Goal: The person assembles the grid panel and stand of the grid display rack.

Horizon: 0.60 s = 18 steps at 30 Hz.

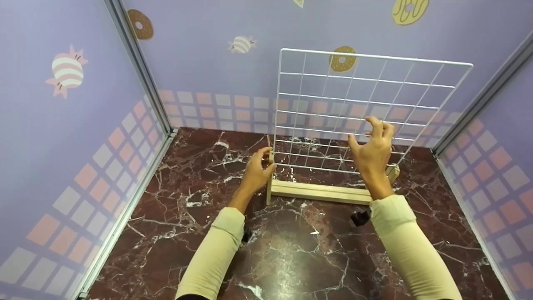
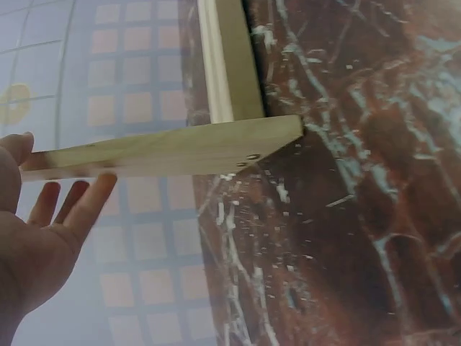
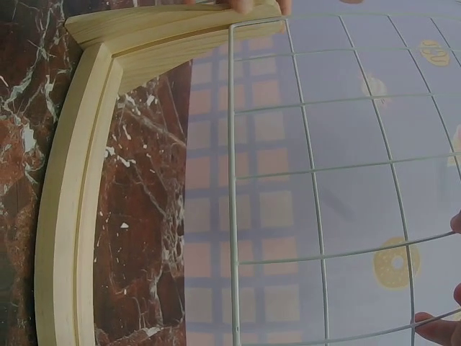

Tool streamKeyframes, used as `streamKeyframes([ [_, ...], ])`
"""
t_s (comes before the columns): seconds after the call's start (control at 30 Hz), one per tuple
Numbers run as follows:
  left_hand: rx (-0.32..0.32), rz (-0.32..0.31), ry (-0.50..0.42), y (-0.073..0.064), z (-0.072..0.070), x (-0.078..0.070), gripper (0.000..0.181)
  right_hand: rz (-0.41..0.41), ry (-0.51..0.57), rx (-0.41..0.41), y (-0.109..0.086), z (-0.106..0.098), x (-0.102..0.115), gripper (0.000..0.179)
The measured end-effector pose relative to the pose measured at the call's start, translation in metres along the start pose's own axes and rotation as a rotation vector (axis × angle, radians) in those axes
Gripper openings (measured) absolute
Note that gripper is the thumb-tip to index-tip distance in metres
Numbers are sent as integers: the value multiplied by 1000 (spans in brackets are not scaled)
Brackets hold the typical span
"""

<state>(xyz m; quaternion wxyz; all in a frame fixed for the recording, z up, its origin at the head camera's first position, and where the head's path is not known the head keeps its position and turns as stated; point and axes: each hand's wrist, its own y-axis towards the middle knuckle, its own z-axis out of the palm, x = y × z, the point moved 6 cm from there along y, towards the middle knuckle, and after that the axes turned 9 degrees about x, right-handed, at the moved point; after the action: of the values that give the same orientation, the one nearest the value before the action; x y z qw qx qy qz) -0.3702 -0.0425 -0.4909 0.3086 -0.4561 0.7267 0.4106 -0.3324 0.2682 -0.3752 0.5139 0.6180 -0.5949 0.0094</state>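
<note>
A white wire grid panel (image 1: 341,100) stands tilted over a pale wooden frame (image 1: 320,191), its lower left corner close to the frame's left side board. My left hand (image 1: 257,171) pinches that upright side board (image 2: 173,151) near its upper end, thumb on one side and fingers on the other. My right hand (image 1: 374,152) holds the grid's wires on the right half, fingers bent at the mesh. In the right wrist view, its fingertips (image 3: 436,328) show at the wires, while the grid's lower edge runs apart from the grooved bottom rail (image 3: 68,216).
Dark red marbled tabletop (image 1: 166,250) lies under the frame. Purple patterned walls (image 1: 200,71) rise at the back and both sides, with metal strips (image 1: 141,66) along the corners. A small black object (image 1: 360,217) shows by the right wrist.
</note>
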Motion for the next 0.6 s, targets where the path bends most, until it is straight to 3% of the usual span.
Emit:
streamKeyframes([
  [0.23,-78,0,-27,16,-11,-26,62,-9,-21,-16,1,-1,-2,55],
  [0.47,-163,-37,-89,34,-34,-67,75,-8,-21,3,1,1,-2,55],
  [0.6,-181,-18,-93,45,-39,-93,83,-9,-21,8,1,2,-2,55],
])
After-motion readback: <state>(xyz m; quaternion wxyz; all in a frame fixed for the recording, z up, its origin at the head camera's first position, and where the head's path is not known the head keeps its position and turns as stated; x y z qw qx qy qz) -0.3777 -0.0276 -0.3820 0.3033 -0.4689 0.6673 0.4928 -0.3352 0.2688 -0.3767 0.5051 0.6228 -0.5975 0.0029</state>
